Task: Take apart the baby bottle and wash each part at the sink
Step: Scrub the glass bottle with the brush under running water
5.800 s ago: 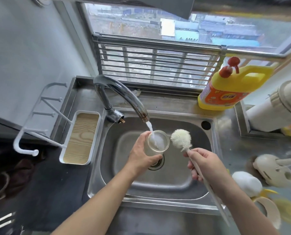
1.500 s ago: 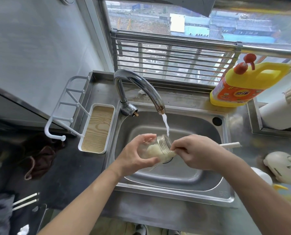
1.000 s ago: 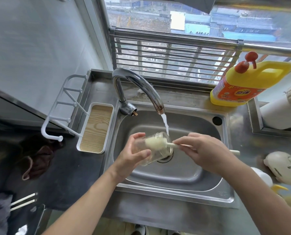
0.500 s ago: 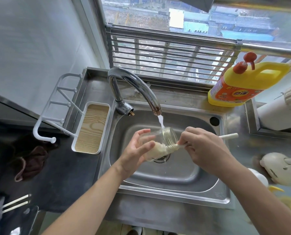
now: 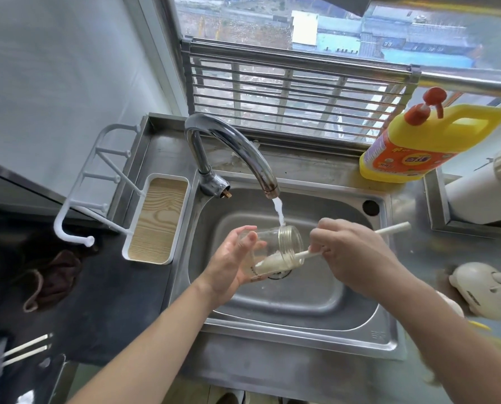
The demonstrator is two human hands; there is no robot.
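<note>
Steel sink (image 5: 272, 330) below, and right over its drain hangs the clear bottle (image 5: 281, 243), held out in the air so every drip falls into the basin. It lies on its side: the long axis runs left to right, with the base tucked into the left hand (image 5: 228, 269) and the threaded mouth pointing right and a touch far. That puts the mouth just under the water (image 5: 278, 211) falling from the faucet (image 5: 237, 150), a sensible tilt I'd say, since the stream strikes the neck. The left fingers (image 5: 244, 230) wrap round the base end, thumb on the near wall, steadying it. The right hand (image 5: 348, 258) pinches the white handle of the brush (image 5: 272, 263) close to the mouth, fingers closed tight on it; the bristle head sits deep inside, and the handle's tail pokes out to the far right. Brush and bottle share nearly one line, which suits a push-and-twist scrub. Pale pieces (image 5: 482, 290) wait on the table (image 5: 412, 258) to the right, presumably the other parts.
</note>
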